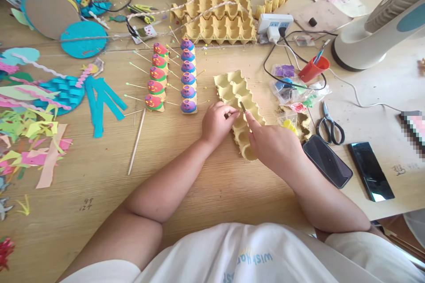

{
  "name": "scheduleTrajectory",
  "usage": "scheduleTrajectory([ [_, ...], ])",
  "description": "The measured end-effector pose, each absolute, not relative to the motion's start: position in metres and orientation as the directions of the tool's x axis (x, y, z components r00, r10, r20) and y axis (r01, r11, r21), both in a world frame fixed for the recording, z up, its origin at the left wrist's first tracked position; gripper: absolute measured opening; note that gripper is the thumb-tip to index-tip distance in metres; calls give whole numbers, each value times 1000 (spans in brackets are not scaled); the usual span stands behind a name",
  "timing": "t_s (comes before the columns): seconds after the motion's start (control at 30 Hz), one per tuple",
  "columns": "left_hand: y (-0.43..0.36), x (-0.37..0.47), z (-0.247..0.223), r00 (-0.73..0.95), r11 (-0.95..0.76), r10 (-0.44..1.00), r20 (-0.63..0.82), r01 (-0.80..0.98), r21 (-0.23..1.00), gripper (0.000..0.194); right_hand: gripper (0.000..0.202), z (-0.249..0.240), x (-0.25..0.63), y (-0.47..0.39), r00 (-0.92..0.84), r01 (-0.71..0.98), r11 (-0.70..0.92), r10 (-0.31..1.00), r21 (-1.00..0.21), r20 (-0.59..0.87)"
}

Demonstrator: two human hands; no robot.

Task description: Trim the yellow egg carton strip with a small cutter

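A two-row strip of yellowish egg carton [233, 82], cups upward, lies slanted on the table before me. My left hand [217, 121] is closed at its left edge, thumb and forefinger pinching the carton. From above right, my right hand [275, 141] is closed around a thin, dark-tipped tool [242, 106], perhaps a small knife, with the forefinger stretched along it. The tip points into the carton's middle; whether it touches cannot be told. Left of the carton stand two caterpillars made of egg cups, one purple and blue [188, 78], one red and green [157, 74], with pin-like feelers.
Stacked egg trays [219, 22] lie at the back, near a power strip [275, 22]. On the right are an orange cup [312, 70], bagged clay [285, 82], scissors [328, 126], two phones [328, 161] and a fan [368, 35]. Paper scraps [26, 137] and a wooden stick [137, 141] lie left.
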State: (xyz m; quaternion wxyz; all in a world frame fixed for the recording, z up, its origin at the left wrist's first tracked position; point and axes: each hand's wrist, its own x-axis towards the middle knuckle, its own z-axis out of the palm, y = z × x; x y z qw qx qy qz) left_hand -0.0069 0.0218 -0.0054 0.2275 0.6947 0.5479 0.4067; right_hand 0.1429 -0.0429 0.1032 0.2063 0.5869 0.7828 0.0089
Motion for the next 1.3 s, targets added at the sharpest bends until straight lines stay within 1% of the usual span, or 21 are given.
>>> scheduleTrajectory([
  [0.17,21,-6,-4,67,-285,951,302,568,772,5,60,106,147,-47,-252,904,343,910,255,-330],
  [0.4,21,-7,-4,75,-284,952,298,583,761,7,63,97,143,-36,-214,930,287,931,231,-297],
  [0.6,21,-6,-4,66,-278,953,294,571,773,6,61,106,147,-44,-230,910,330,906,251,-356],
  [0.83,23,-6,-5,73,-288,950,305,585,758,7,62,99,142,-33,-233,923,306,927,233,-295],
  [1.03,22,-6,-4,69,-282,952,298,576,767,6,61,108,149,-48,-235,902,339,905,266,-355],
  [1.17,22,-6,-4,78,-284,952,295,575,767,6,60,110,148,-51,-246,900,344,907,266,-341],
  [1.3,22,-6,-4,80,-283,953,293,587,759,7,60,103,144,-40,-222,916,316,913,248,-343],
])
